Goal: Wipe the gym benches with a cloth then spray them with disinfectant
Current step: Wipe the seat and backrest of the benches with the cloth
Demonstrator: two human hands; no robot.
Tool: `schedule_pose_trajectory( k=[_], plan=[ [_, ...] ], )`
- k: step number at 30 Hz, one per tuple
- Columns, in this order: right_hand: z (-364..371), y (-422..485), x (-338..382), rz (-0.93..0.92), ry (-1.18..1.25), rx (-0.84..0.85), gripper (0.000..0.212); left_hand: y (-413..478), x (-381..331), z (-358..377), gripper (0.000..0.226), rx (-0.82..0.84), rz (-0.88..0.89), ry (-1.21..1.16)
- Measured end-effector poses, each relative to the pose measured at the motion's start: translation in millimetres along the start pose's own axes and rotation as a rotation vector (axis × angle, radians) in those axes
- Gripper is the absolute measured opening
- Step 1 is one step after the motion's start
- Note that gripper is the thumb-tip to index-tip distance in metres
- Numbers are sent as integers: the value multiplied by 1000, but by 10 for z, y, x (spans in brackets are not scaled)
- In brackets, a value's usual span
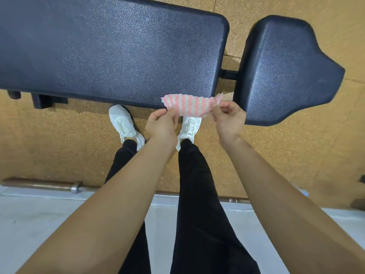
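Both hands pinch the pink-and-white striped cloth (190,105): left hand (161,123), right hand (229,117). Fold it flat, then rub the long black bumpy bench pad (110,50) at twelve o'clock.

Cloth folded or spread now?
Stretched out: left hand and right hand each pinch an end of the cloth, taut between them. Doubled layers: cannot tell.
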State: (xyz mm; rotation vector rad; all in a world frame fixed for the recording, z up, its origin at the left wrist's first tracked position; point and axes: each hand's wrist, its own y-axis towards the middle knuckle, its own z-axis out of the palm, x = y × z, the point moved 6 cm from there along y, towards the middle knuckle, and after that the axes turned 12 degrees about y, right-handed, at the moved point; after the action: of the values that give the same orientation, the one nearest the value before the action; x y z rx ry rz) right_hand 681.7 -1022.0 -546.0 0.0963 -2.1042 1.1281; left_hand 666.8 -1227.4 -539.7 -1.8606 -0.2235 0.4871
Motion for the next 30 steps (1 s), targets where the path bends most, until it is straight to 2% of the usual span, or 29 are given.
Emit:
schedule_pose_trajectory(
  k=[2,4,7,10,14,16,20,24,27,30],
  plan=[
    [36,23,71,-50,-17,24,16,31,65,22,33,-52,-77,21],
    [73,46,86,-46,2,56,12,49,169,99,55,-7,-186,104],
    [92,67,59,-23,6,88,10,-29,294,355,75,258,-268,137],
    [65,63,64,-21,-12,136,8,-36,364,566,89,430,-291,-61],
    [18,56,127,-34,-51,191,11,22,347,599,75,457,-224,-137],
    [24,55,187,-101,-115,194,10,47,304,561,71,473,-190,-143],
    [158,-52,467,-433,-438,170,27,231,149,392,70,400,-180,-216],
    [655,-252,769,-779,-678,367,41,445,-106,95,70,347,-198,-265],
    [1108,-311,862,-877,-929,538,64,563,-328,-140,54,304,-167,-228],
    [1445,-342,741,-906,-1297,587,82,683,-517,-347,43,267,-167,-249]
  ],
)
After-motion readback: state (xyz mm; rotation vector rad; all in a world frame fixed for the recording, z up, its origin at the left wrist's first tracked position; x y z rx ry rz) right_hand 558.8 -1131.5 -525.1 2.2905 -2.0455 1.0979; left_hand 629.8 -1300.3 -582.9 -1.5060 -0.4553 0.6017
